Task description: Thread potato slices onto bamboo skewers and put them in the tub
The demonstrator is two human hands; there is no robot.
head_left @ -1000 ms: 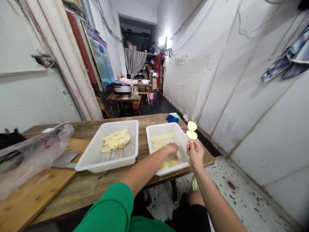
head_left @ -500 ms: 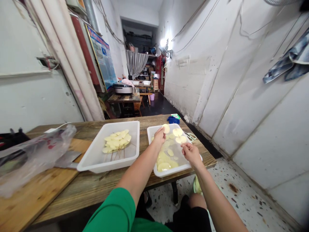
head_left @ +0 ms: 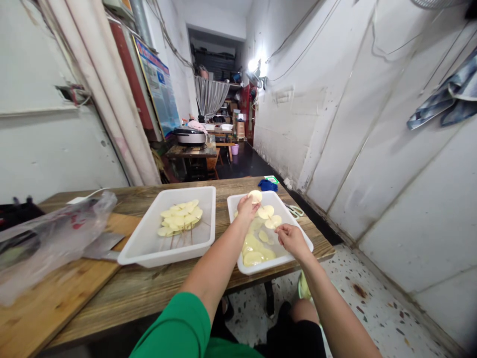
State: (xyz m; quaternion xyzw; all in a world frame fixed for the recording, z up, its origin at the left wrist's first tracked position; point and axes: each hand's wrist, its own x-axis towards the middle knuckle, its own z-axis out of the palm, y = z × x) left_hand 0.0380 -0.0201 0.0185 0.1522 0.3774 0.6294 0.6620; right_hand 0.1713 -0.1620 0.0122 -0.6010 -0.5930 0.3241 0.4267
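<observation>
Hovering above the white tray [head_left: 276,264], a skewer of two pale slices [head_left: 266,212] slants away from the right hand [head_left: 293,239], whose fingers are pinched narrow around its near end over the tray's right half. The left hand [head_left: 247,208], above the tray's far left corner, grips a third slice [head_left: 255,197] between its fingers, close to the skewer's other end; whether the point has entered that slice cannot be told. Inside the tray, loose slices [head_left: 256,248] lie wet and glossy, heaped toward its near left. Scissors [head_left: 296,211] rest just beside the tray's right edge, and a crumpled blue cloth [head_left: 268,185] lies past its far edge. To the tray's left, apart from it on the wooden bench [head_left: 222,219], a second container [head_left: 156,259] holds a pile of slices [head_left: 181,218] with thin sticks [head_left: 172,241] poking out. Farther left of the tray are a cutting board [head_left: 74,283], a cleaver [head_left: 102,243] and a clear plastic bag [head_left: 63,238].
</observation>
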